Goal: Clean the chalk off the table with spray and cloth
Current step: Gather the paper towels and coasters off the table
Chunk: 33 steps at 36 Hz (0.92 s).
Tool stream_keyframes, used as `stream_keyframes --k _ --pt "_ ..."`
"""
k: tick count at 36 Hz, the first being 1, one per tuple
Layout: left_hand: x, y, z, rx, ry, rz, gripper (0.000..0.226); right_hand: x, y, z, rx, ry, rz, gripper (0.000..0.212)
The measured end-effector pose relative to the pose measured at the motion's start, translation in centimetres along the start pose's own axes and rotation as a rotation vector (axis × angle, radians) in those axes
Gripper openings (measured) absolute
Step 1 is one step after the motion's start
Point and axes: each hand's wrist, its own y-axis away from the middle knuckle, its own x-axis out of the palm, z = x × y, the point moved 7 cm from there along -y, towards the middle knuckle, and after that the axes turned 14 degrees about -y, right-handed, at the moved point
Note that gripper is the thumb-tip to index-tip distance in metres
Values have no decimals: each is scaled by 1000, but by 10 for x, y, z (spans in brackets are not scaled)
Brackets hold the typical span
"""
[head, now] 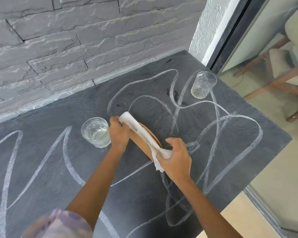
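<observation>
The dark slate table [58, 169] is covered with looping white chalk lines [218, 124]. Over its middle, a white cloth [141, 133] is stretched in a twisted band across the rim of a round brown disc [143, 146] that stands tilted on edge. My left hand [118, 133] grips the cloth's far end by the disc's top. My right hand [176, 157] is closed on the near end, where loose cloth hangs below the fist. No spray bottle is in view.
A clear glass [95, 132] stands right beside my left hand. A second glass [203, 84] stands near the far right corner. A grey stone wall [76, 40] borders the table's far side, and a glass door [265, 48] runs along its right edge.
</observation>
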Motion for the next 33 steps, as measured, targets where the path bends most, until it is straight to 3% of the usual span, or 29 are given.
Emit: stream_keyframes --k 4,7,9,13,19,25,33 --pt "-4 46 12 37 207 -164 21 -4 -9 24 -146 -7 -37 52" --pt "8 73 28 -43 294 -162 13 20 -17 26 -112 23 140 70" --pt "21 84 34 -74 299 -65 14 38 -21 17 -15 56 280 74" --pt "39 97 27 -77 378 176 27 51 -24 7 148 -4 373 48" --pt "24 120 9 -40 433 189 29 35 -23 14 116 -162 342 39" --pt "2 170 -7 -14 536 -15 33 7 -2 33 -9 -229 363 35" --pt "-25 285 38 -64 680 -313 35 -34 94 60 -152 -424 567 38"
